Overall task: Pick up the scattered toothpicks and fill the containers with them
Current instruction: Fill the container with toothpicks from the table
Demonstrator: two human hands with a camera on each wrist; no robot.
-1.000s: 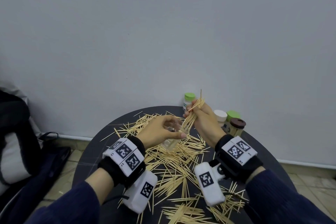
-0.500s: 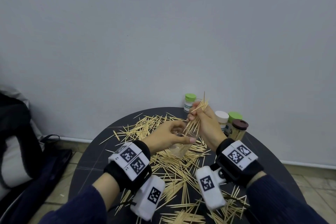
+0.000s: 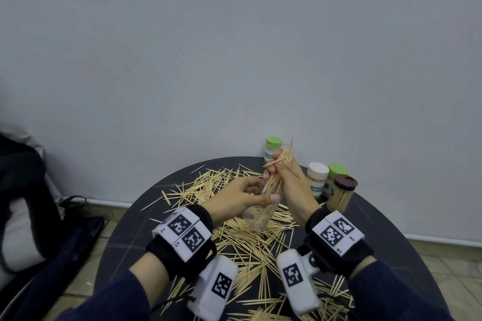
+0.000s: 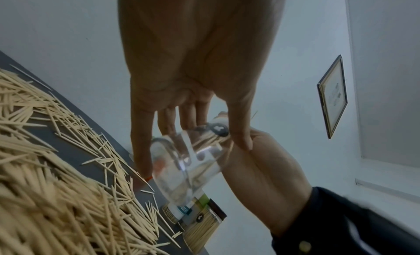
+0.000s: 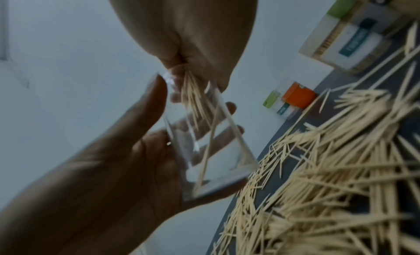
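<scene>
A person sits at a round dark table (image 3: 125, 237) seen from above the hands. Nearest the viewer, at six o'clock, loose toothpicks (image 3: 250, 250) lie in a thick scatter that runs up through the table's middle.

Just beyond, the left hand (image 3: 234, 199) is curled round a clear container (image 3: 258, 216), lifted off the table and tilted, its mouth toward twelve o'clock. The right hand (image 3: 292, 185) pinches a bundle of toothpicks (image 3: 280, 167) and holds its lower ends inside that mouth.

Farther back, from twelve to two o'clock, capped jars (image 3: 317, 178) stand against the wall.

The step in hand appears to be loading this bundle. The next move probably calls for loosening the pinch so the sticks slide down, with the container kept steady and tilted so none catch on the rim.

The right wrist view shows what the head view cannot: the container is nearly empty, with only a couple of sticks (image 5: 205, 162) leaning inside. It also shows an orange-capped jar (image 5: 297, 95) hidden from the head view. The left wrist view shows the left fingers (image 4: 141, 136) wrapped round the clear wall.
</scene>
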